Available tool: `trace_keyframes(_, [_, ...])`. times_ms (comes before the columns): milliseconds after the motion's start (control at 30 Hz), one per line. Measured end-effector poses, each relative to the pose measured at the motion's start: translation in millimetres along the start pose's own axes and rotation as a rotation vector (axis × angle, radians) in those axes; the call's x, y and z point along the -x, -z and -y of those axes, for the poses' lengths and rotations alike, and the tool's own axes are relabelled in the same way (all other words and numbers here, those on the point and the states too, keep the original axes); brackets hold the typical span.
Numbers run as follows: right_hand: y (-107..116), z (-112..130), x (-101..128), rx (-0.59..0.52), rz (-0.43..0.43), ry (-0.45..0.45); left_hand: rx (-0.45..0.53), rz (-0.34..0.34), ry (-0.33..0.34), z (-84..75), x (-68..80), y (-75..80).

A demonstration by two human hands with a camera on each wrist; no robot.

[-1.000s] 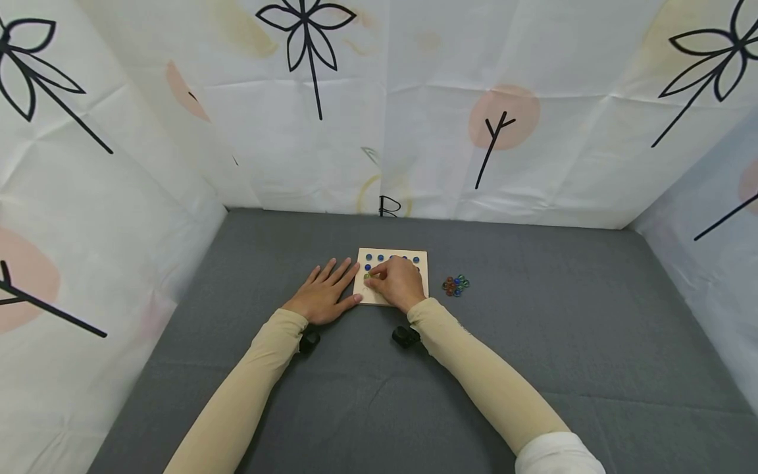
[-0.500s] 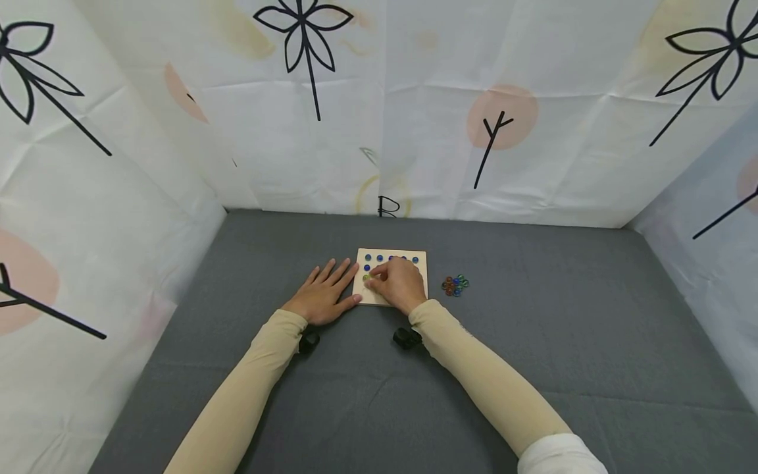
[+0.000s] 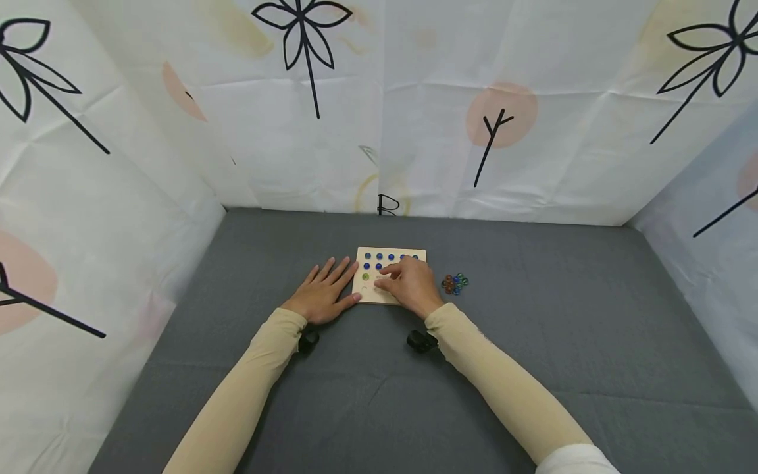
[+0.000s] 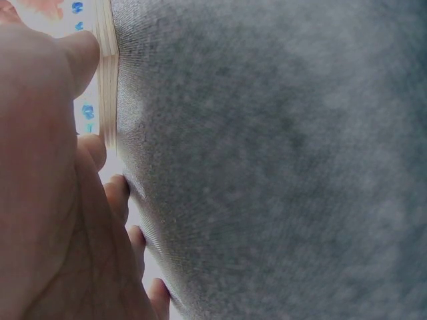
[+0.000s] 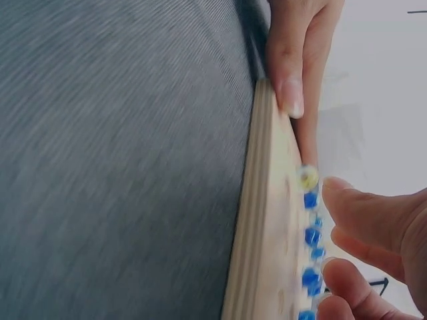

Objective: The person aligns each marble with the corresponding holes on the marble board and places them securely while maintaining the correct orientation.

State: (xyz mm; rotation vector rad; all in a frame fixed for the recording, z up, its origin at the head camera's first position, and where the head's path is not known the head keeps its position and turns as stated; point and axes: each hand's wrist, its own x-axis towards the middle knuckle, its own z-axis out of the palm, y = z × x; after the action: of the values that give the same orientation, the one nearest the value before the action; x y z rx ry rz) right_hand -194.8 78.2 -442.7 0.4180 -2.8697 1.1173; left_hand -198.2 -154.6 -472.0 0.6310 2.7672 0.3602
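A pale wooden board (image 3: 372, 295) bears rows of blue marbles (image 3: 379, 256) in its far part. Below them, at the left, sits one yellow-green marble (image 3: 365, 276), which also shows as a yellowish marble (image 5: 308, 177) in the right wrist view. My left hand (image 3: 322, 294) lies flat with spread fingers, its thumb and index fingertip at the board's left edge. Over the board's right half hovers my right hand (image 3: 412, 283), thumb and fingers apart with nothing between them. It hides some of the board and a few marbles.
To the right of the board lies a small cluster of brown, blue and green marbles (image 3: 454, 284) on the grey tablecloth (image 3: 533, 296). White printed fabric (image 3: 426, 151) hangs behind and at both sides.
My right hand has let go of the yellow-green marble and drawn back to the right, uncovering more of the board. My left hand stays in place.
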Motion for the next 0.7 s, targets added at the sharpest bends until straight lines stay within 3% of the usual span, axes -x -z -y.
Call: trace_keyframes(700, [31, -28, 25, -0.018, -0.069, 0.054, -0.012, -0.006, -0.001, 4.0, -2.5, -3.9])
